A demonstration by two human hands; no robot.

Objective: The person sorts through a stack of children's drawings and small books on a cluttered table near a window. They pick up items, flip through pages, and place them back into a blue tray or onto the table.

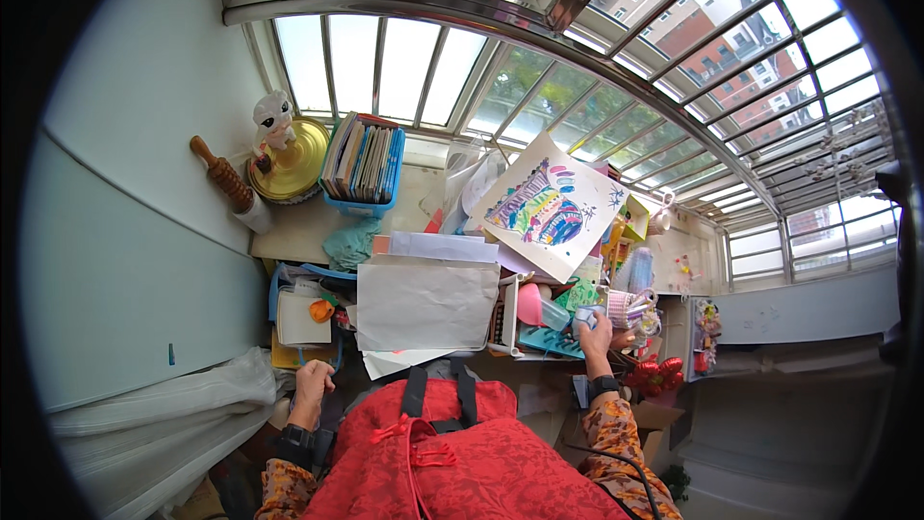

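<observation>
My right hand (597,339) is closed around a small pale grey-white object (586,315) whose kind I cannot make out. It is over a teal basket (551,340) at the right, beside a pink-and-clear cup-like item (541,308) and a green patterned piece (580,293). Lower left, my left hand (313,383) has its fingers curled in, next to a thin blue loop (337,354); whatever it grips is hidden. Just above that hand is a blue-edged container (279,279) holding a white pad (304,318) and a small orange item (321,310).
Large white sheets (428,306) lie in front of me. A colourful drawing (555,204) leans behind them. On the sill stand a blue bin of books (364,166), a gold round tin (289,169) with a figurine, and a wooden rolling pin (223,176). Red flower-like decorations (656,376) hang at right.
</observation>
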